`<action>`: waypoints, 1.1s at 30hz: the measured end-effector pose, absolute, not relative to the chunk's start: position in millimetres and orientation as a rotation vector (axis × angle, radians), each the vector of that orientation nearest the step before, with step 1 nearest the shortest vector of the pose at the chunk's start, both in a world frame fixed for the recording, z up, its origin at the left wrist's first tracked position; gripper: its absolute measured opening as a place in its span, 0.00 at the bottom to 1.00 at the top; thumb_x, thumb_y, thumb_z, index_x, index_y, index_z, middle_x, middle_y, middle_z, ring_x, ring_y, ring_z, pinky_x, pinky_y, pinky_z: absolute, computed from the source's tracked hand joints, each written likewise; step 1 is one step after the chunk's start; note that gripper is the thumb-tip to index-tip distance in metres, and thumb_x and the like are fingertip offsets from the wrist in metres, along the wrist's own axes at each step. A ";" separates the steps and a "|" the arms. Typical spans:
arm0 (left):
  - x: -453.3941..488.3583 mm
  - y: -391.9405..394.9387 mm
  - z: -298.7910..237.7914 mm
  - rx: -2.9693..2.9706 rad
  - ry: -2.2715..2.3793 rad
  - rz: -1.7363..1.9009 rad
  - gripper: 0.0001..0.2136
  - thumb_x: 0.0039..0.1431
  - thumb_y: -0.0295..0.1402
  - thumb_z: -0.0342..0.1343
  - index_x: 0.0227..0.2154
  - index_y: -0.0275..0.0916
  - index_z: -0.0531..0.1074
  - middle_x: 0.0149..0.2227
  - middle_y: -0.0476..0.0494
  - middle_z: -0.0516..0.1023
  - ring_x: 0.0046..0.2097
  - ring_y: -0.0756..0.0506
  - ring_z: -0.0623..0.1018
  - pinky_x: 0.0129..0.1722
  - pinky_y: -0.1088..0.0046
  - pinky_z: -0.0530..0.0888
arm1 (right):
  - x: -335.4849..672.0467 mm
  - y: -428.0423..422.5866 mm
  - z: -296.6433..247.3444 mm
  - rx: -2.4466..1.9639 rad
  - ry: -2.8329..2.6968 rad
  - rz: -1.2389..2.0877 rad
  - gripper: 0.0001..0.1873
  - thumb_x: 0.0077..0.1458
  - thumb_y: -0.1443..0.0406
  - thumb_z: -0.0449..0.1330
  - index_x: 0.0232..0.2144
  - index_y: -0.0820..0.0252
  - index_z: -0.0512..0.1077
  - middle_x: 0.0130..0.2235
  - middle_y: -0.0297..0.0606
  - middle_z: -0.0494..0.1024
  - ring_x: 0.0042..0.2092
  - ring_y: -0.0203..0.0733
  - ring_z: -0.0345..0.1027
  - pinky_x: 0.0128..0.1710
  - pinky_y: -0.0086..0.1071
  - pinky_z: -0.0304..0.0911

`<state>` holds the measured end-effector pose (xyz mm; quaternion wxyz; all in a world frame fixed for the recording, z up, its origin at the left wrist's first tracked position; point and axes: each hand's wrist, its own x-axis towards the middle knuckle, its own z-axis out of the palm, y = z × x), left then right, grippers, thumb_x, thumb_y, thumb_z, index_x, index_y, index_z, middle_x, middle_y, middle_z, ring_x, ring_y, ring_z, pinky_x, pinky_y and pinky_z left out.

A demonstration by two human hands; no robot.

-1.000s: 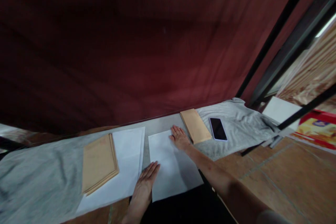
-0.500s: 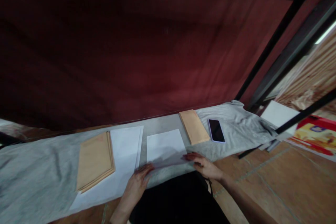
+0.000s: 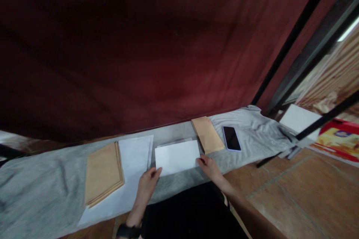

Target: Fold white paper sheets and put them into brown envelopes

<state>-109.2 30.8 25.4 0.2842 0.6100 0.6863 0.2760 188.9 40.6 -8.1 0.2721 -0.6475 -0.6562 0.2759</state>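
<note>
A white sheet of paper (image 3: 176, 156) lies folded over on the grey cloth (image 3: 42, 186) in front of me. My left hand (image 3: 148, 183) grips its near left corner, fingers curled on the edge. At the near right corner, my right hand (image 3: 209, 167) pinches the fold. The far edge of the lower half shows just behind the folded flap.
A stack of brown envelopes (image 3: 103, 171) rests on a pile of white sheets (image 3: 134, 157) at the left. Another brown envelope (image 3: 207, 133) and a black phone (image 3: 231, 138) lie at the right. A dark red curtain hangs behind; black frame bars stand at the right.
Both hands went from lying flat on the sheet to its near edge, lifted that edge and carried it away from me, so the sheet is now folded in half.
</note>
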 end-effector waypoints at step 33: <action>-68.1 45.5 33.3 1.741 2.461 0.027 0.19 0.70 0.40 0.41 0.48 0.36 0.74 0.39 0.33 0.83 0.42 0.37 0.82 0.37 0.66 0.71 | 144.7 56.4 -12.2 -2.126 -1.899 -0.100 0.16 0.67 0.67 0.50 0.53 0.65 0.69 0.43 0.49 0.80 0.40 0.47 0.77 0.37 0.34 0.68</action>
